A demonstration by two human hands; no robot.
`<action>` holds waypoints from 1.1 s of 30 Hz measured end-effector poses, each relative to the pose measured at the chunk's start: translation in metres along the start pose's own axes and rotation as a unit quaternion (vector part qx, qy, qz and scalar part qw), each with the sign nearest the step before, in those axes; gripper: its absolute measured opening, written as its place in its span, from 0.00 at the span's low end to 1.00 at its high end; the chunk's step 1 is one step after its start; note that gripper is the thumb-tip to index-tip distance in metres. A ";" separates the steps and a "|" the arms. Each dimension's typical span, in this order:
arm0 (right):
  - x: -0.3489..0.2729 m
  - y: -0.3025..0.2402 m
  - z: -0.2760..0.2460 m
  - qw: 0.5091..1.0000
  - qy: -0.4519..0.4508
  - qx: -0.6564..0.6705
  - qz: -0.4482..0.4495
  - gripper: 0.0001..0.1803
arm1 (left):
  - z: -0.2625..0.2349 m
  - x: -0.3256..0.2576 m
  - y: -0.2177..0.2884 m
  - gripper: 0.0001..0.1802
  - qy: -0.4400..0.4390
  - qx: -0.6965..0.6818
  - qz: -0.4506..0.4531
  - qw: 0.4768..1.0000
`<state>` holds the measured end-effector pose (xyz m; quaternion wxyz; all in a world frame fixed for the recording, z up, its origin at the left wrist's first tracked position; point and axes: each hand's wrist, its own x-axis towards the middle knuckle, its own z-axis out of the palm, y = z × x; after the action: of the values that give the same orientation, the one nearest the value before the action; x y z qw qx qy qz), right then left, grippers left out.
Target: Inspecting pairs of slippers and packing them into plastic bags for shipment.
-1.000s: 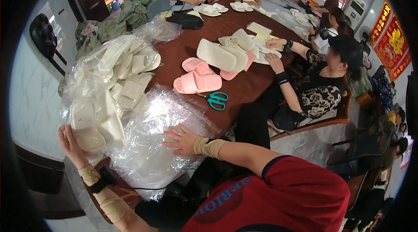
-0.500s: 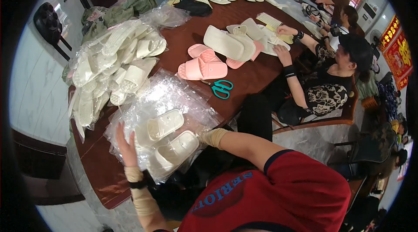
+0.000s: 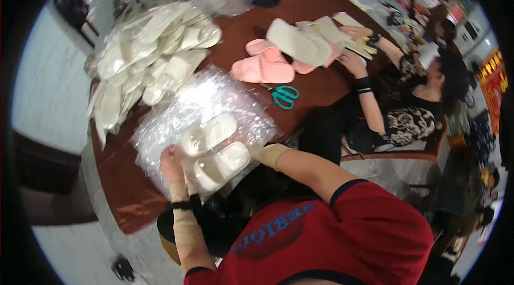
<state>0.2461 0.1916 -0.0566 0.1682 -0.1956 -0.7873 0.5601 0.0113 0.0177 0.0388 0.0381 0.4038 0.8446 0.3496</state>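
left hand (image 3: 171, 163) forward, fingers curled | left forearm (image 3: 188, 227) wrapped | right wrist (image 3: 272, 156) wrapped, right hand hidden

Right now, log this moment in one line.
left hand: beside white slippers; right hand: mostly hidden; slippers: over clear plastic bags; scissors: on table

Downward fisheye view from head-height

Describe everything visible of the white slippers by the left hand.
The white slippers are two open-backed slides, each with a broad strap over a flat sole, apparently moulded foam or plastic. They appear side by side, slanted, strap ends toward the left hand, over the clear plastic bags. That hand is close beside them; blur hides whether it touches. The right hand can't be made out.
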 end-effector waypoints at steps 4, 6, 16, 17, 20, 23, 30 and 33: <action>-0.009 0.011 -0.019 0.992 -0.066 0.102 0.030 0.26 | 0.002 0.020 0.040 0.08 0.145 -0.128 0.029 0.981; 0.001 -0.016 -0.006 0.987 -0.089 0.129 0.038 0.26 | -0.007 0.028 0.050 0.08 0.193 -0.168 0.065 0.965; 0.009 -0.049 0.000 0.878 0.043 -0.453 -0.146 0.33 | -0.009 -0.004 0.030 0.32 0.186 0.136 0.030 0.973; 0.009 -0.059 0.003 0.880 0.041 -0.445 -0.159 0.33 | -0.009 -0.012 0.023 0.31 0.220 0.088 0.059 0.970; 0.011 -0.065 0.001 0.877 -0.042 -0.468 -0.102 0.36 | -0.013 -0.012 -0.003 0.30 0.188 -0.253 0.044 0.948; 0.008 -0.062 -0.001 0.867 -0.011 -0.482 -0.124 0.36 | -0.024 -0.005 -0.029 0.29 0.145 -0.158 0.046 0.976; 0.012 -0.070 -0.003 0.875 -0.011 -0.461 -0.148 0.36 | 0.009 -0.012 -0.064 0.31 0.143 0.065 -0.095 0.983; 0.011 -0.064 -0.005 0.874 0.007 -0.460 -0.156 0.36 | 0.012 -0.009 -0.070 0.32 0.117 0.090 -0.087 0.985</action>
<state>0.2315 0.1822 0.0058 0.1501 -0.1289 -0.9751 0.1003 -0.0243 -0.0124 -0.0157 -0.0672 0.2868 0.9031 0.3124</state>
